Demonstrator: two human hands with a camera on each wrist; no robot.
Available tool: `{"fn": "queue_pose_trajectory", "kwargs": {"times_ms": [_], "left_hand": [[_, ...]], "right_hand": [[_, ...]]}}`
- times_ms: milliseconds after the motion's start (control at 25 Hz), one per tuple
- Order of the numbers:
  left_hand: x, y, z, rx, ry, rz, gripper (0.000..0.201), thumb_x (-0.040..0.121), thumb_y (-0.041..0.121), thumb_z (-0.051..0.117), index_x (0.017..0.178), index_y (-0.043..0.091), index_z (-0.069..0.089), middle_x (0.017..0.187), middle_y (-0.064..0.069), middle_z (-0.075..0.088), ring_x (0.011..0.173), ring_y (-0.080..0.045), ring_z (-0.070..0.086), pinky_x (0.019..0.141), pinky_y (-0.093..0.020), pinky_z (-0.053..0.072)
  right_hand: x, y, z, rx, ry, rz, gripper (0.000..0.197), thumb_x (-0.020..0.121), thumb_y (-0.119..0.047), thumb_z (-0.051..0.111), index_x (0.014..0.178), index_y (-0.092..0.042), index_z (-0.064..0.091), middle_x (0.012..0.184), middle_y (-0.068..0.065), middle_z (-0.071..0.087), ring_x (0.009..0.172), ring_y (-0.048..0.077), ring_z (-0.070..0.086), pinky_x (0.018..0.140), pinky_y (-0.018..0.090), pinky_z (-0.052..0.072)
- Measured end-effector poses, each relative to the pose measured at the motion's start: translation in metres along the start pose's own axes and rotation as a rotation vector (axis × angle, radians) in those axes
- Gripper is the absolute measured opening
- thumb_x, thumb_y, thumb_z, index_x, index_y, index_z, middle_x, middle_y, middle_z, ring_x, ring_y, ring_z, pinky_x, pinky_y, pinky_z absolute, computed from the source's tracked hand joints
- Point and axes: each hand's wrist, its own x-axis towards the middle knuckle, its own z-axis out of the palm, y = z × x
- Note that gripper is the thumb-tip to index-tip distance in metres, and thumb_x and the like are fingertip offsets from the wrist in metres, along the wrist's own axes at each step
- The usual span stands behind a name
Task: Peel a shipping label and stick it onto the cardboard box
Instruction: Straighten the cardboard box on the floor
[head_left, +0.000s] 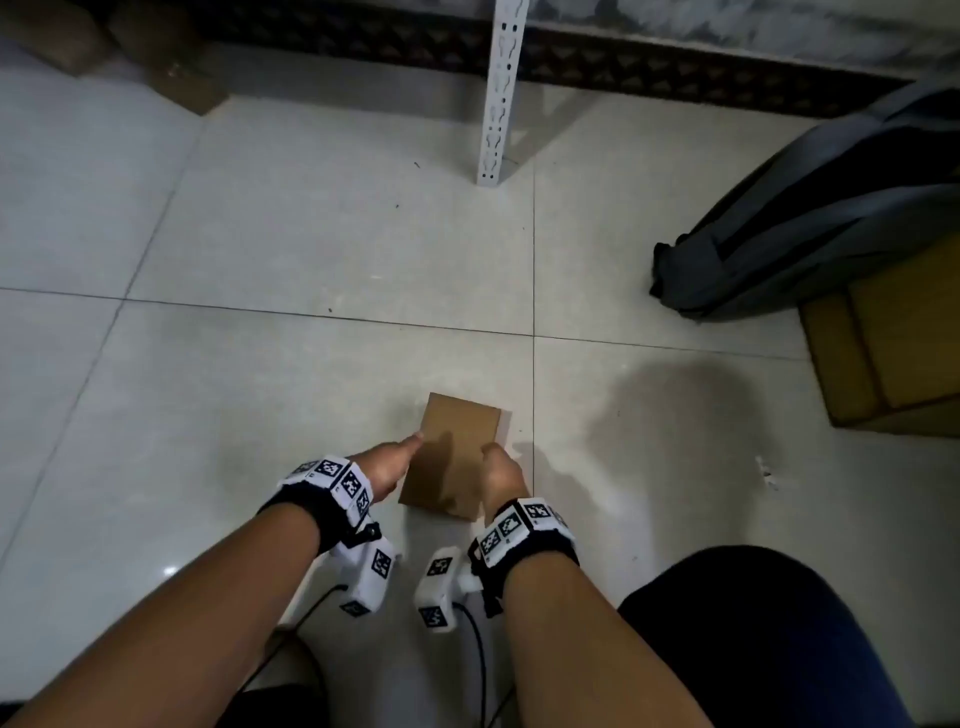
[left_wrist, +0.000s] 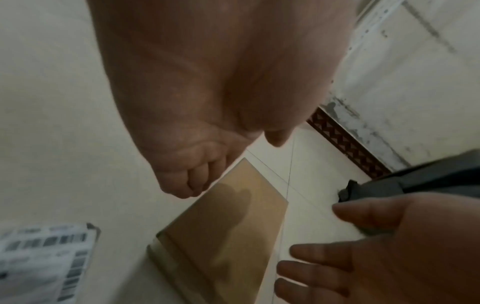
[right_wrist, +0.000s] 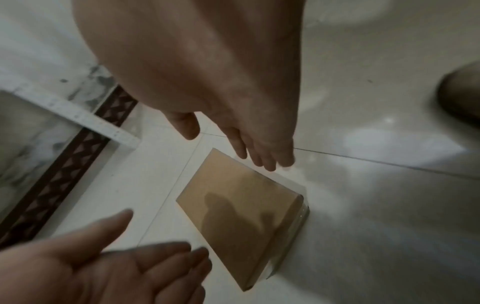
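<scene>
A small flat cardboard box (head_left: 457, 454) lies on the tiled floor just in front of me, its top bare. My left hand (head_left: 400, 465) hovers at its left edge and my right hand (head_left: 496, 465) at its right edge. Both hold nothing, and their shadows fall on the box top. In the right wrist view the right hand (right_wrist: 259, 152) reaches over the far side of the box (right_wrist: 241, 209) with straight fingers, and the left hand's fingers (right_wrist: 145, 265) are spread. A white sheet of barcoded labels (left_wrist: 44, 257) lies on the floor left of the box (left_wrist: 228, 226).
A white slotted metal post (head_left: 497, 93) stands on the floor ahead. A grey bag (head_left: 810, 218) leans over a larger cardboard carton (head_left: 893, 353) at the right. My dark-clad knee (head_left: 753, 639) is at the lower right. Brown cartons (head_left: 171, 73) sit at the far left.
</scene>
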Motion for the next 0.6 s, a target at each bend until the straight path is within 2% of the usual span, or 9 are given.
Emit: {"fn": "queue_pose_trajectory", "kwargs": {"times_ms": [160, 240, 280, 320, 360, 400, 440, 520, 600], "left_hand": [[-0.023, 0.001, 0.011, -0.078, -0.045, 0.062, 0.057, 0.100, 0.047, 0.042, 0.131, 0.001, 0.053, 0.138, -0.018, 0.058, 0.126, -0.030, 0.055, 0.104, -0.037, 0.043], [-0.027, -0.004, 0.016, -0.014, -0.004, 0.118, 0.055, 0.101, 0.041, 0.042, 0.134, -0.002, 0.052, 0.141, -0.031, 0.051, 0.133, -0.043, 0.048, 0.109, -0.047, 0.040], [-0.033, -0.011, 0.016, -0.003, 0.003, 0.159, 0.058, 0.099, 0.044, 0.044, 0.135, -0.002, 0.052, 0.133, -0.034, 0.055, 0.125, -0.048, 0.052, 0.104, -0.047, 0.045], [-0.037, -0.018, 0.014, -0.029, 0.017, 0.171, 0.062, 0.094, 0.049, 0.049, 0.129, -0.001, 0.055, 0.110, -0.031, 0.064, 0.102, -0.045, 0.063, 0.087, -0.040, 0.053], [-0.044, -0.025, 0.013, -0.029, 0.027, 0.188, 0.065, 0.085, 0.055, 0.055, 0.120, 0.001, 0.059, 0.082, -0.018, 0.062, 0.072, -0.034, 0.060, 0.064, -0.032, 0.047], [-0.054, -0.029, 0.011, -0.023, 0.020, 0.207, 0.063, 0.077, 0.057, 0.060, 0.112, 0.005, 0.063, 0.072, -0.008, 0.054, 0.058, -0.025, 0.048, 0.056, -0.030, 0.035], [-0.058, -0.032, 0.012, 0.009, 0.048, 0.238, 0.059, 0.079, 0.053, 0.063, 0.116, 0.008, 0.066, 0.077, -0.006, 0.058, 0.061, -0.021, 0.047, 0.058, -0.029, 0.032], [-0.060, -0.032, 0.016, 0.066, 0.099, 0.321, 0.043, 0.094, 0.030, 0.061, 0.128, 0.005, 0.064, 0.115, -0.015, 0.069, 0.083, -0.022, 0.053, 0.071, -0.027, 0.039], [-0.062, -0.034, 0.026, 0.096, 0.121, 0.351, 0.039, 0.097, 0.019, 0.055, 0.128, -0.004, 0.062, 0.131, -0.023, 0.063, 0.098, -0.030, 0.059, 0.080, -0.030, 0.041]], "right_hand": [[0.009, 0.020, 0.012, -0.008, -0.065, -0.064, 0.050, 0.095, -0.037, 0.042, 0.131, -0.003, 0.052, 0.129, 0.021, 0.059, 0.116, 0.034, 0.056, 0.106, 0.042, 0.042], [0.000, 0.031, 0.005, -0.045, -0.079, -0.113, 0.052, 0.097, -0.039, 0.041, 0.137, -0.006, 0.048, 0.139, 0.021, 0.053, 0.126, 0.034, 0.051, 0.106, 0.038, 0.038], [-0.005, 0.036, -0.002, -0.054, -0.065, -0.153, 0.054, 0.098, -0.039, 0.041, 0.140, -0.006, 0.047, 0.142, 0.019, 0.052, 0.128, 0.033, 0.050, 0.103, 0.037, 0.037], [-0.015, 0.038, -0.009, -0.075, -0.053, -0.187, 0.056, 0.098, -0.039, 0.042, 0.142, -0.005, 0.047, 0.143, 0.018, 0.052, 0.129, 0.033, 0.050, 0.101, 0.036, 0.037], [-0.020, 0.041, -0.014, -0.078, -0.060, -0.212, 0.057, 0.097, -0.040, 0.045, 0.142, -0.005, 0.047, 0.142, 0.017, 0.053, 0.128, 0.033, 0.051, 0.102, 0.035, 0.038], [-0.023, 0.043, -0.018, -0.068, -0.054, -0.231, 0.058, 0.094, -0.040, 0.049, 0.141, -0.005, 0.049, 0.137, 0.017, 0.056, 0.124, 0.034, 0.053, 0.103, 0.037, 0.041], [-0.029, 0.045, -0.021, -0.052, -0.055, -0.257, 0.056, 0.091, -0.038, 0.054, 0.137, -0.005, 0.052, 0.125, 0.017, 0.061, 0.117, 0.034, 0.056, 0.102, 0.039, 0.044], [-0.037, 0.050, -0.026, -0.058, -0.023, -0.318, 0.044, 0.086, -0.030, 0.061, 0.121, -0.003, 0.060, 0.090, 0.009, 0.061, 0.098, 0.031, 0.058, 0.092, 0.039, 0.049], [-0.040, 0.059, -0.030, -0.109, 0.022, -0.332, 0.033, 0.082, -0.027, 0.064, 0.107, -0.006, 0.057, 0.078, 0.005, 0.053, 0.090, 0.030, 0.055, 0.089, 0.041, 0.050]]}}
